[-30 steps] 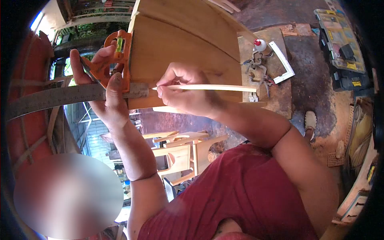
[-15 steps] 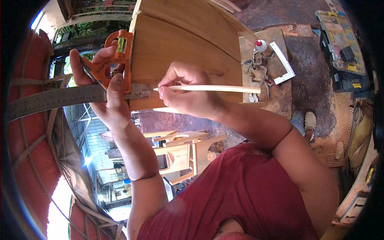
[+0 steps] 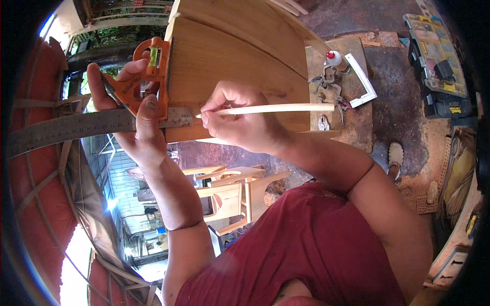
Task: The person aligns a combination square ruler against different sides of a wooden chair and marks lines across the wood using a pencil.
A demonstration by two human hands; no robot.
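Observation:
My left hand [image 3: 145,120] grips an orange combination square [image 3: 162,76] whose head lies against the left edge of a wooden panel [image 3: 224,66]. A spirit vial shows in the orange head. The square's steel rule [image 3: 76,127] stretches far to the left, and its short end lies on the panel. In my right hand [image 3: 237,115] is a long pale pencil [image 3: 286,108], pinched between thumb and fingers. Its tip is beside the end of the rule, close to the panel surface. The other end of the pencil points right.
To the right, a work surface [image 3: 352,127] bears metal clamps [image 3: 329,86], a red-capped bottle [image 3: 335,58] and a white try square [image 3: 365,84]. A toolbox organizer [image 3: 439,56] stands at far right. Cut wooden parts [image 3: 235,196] are below the panel.
The far end of the pencil has swung slightly upward, while its tip has shifted a little down beside the rule. My left hand and the square have hardly moved.

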